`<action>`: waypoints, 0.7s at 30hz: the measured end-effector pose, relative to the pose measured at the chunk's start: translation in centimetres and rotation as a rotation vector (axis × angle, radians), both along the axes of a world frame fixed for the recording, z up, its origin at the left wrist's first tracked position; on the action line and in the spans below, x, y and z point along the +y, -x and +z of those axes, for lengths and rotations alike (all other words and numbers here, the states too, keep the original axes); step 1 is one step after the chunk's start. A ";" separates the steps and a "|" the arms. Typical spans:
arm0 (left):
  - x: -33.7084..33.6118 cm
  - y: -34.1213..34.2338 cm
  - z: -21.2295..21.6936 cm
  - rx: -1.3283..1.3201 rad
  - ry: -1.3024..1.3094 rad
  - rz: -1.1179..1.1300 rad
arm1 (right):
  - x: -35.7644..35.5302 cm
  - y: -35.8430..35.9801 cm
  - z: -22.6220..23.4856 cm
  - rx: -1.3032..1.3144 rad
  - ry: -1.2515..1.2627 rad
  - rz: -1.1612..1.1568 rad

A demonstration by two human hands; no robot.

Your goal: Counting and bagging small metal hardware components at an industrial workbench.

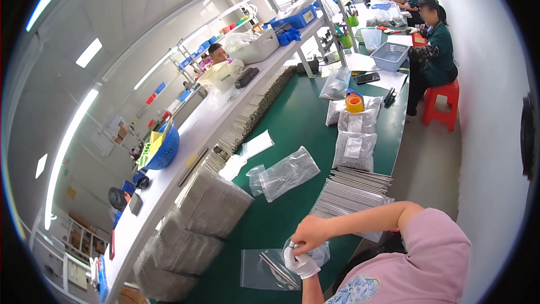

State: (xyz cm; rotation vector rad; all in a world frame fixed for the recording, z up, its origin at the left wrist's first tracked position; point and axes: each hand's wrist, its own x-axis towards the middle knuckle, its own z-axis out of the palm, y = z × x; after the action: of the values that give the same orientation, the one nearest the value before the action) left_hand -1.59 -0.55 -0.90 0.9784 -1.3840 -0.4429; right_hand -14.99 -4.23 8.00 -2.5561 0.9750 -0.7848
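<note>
Low on the green desk (292, 129), flat clear plastic bag (264, 269) with thin metal strips inside. Just right, white-gloved left hand (300, 263) gripping a crumpled clear bag (320, 253). Above, touching, bare right hand (309, 234) clenched on the same bag.

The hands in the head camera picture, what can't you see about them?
- Head view: the bare right hand covers what it grips, so that stays hidden.
- The white-gloved left hand blocks part of the small clear plastic bag; its contents are unclear.
- The thin metal strips in the flat clear plastic bag are too small to identify.
</note>
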 end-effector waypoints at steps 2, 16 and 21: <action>0.4 0.3 -0.3 0.159 -0.128 -0.101 | 0.0 -0.2 -0.8 0.009 -0.038 -0.007; 0.9 -0.6 -0.6 0.010 -0.265 0.003 | 0.2 -0.6 -0.8 -0.018 0.003 -0.035; 1.3 -0.4 0.2 0.047 -0.293 -0.047 | 0.4 -0.9 -1.1 -0.016 -0.010 -0.021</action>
State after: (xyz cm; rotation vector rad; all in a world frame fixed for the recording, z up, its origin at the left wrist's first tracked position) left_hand -1.21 0.74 -0.66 1.1664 -1.3242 -0.7142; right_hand -14.05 -3.78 6.88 -2.5312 1.0000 -0.8032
